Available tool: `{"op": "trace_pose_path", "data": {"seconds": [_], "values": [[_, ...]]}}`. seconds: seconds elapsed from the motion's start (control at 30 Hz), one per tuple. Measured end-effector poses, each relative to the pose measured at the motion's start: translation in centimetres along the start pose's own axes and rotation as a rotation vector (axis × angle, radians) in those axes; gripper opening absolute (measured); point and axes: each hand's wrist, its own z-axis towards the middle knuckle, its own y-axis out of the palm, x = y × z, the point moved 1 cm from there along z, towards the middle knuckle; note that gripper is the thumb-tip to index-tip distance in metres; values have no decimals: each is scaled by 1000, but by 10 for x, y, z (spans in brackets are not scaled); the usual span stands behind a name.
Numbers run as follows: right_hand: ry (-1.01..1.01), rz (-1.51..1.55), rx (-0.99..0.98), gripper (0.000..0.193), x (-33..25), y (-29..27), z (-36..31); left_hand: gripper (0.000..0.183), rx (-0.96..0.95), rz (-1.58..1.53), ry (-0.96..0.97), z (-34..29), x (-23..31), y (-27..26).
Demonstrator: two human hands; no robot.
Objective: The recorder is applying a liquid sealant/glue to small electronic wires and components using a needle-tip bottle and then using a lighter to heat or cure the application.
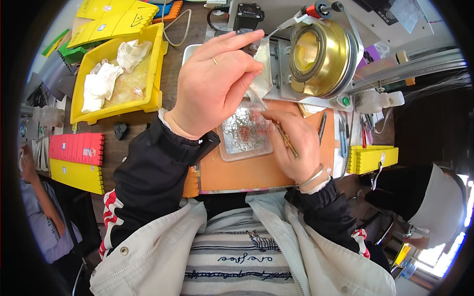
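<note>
My left hand is raised over the far edge of a clear plastic tray. Its thumb and bent index finger come together, while another finger stretches to the right; whatever lies in the pinch is hidden. Inside the tray lie many small shiny wire-like metal pieces, some reddish. At the tray's right side, my right hand is closed around a thin brass-coloured tool; its kind is unclear. The fingertips of this hand reach over the tray's rim. An orange-brown work board lies beneath the tray.
Beyond my hands stands a machine with a gold-coloured round spool. A yellow bin with crumpled white cloths is at left, near red and yellow notched plates. Blue-handled pliers lie right. Other people sit at both sides.
</note>
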Motion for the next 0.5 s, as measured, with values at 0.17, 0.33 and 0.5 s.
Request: {"op": "trace_pose_path", "data": {"seconds": [0.17,0.33,0.5], "values": [[49,44,45,22,0,-3,0,13,12,-10,-4,4,1,2],[51,48,29,25,-4,-5,-3,14,-9,66,-30,5,7,-2],[25,68,217,34,-3,-21,-13,12,-9,75,-68,3,9,-2]]}}
